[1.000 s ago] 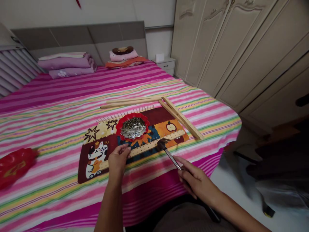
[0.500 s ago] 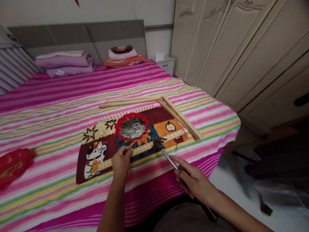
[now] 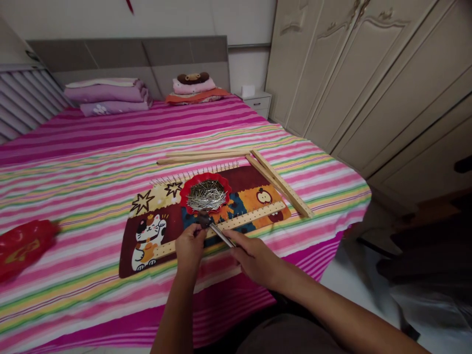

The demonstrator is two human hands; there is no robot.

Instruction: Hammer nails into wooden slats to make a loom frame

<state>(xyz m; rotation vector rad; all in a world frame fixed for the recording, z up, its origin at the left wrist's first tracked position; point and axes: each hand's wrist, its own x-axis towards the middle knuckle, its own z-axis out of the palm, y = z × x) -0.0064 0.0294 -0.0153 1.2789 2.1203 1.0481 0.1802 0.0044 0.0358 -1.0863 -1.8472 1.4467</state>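
Observation:
My right hand (image 3: 254, 255) is wrapped around the metal handle of a hammer (image 3: 221, 234). The hammer's dark head is right at the fingertips of my left hand (image 3: 191, 246). Those fingers are pinched together on a nail against a pale wooden strip (image 3: 267, 210); the hammer head mostly covers the nail. Rows of small holes run along the strip, and a few thin nails stand in it right of the hammer head. Beneath the strip lies a cartoon-print mat (image 3: 127, 246). A red scalloped bowl (image 3: 183, 192) full of loose nails (image 3: 207, 195) sits just behind my left hand.
Behind the bowl is another strip (image 3: 195, 173) with a row of upright nails. More wooden strips (image 3: 282, 184) lie at the mat's back and right. At left is a red plastic thing (image 3: 25, 248). Folded bedding (image 3: 106, 96) is stacked at the striped bed's (image 3: 92, 162) far end.
My right hand has brought the hammer left along the strip, its head now at my left fingertips. My left hand keeps its pinch in about the same place. The view has shifted slightly.

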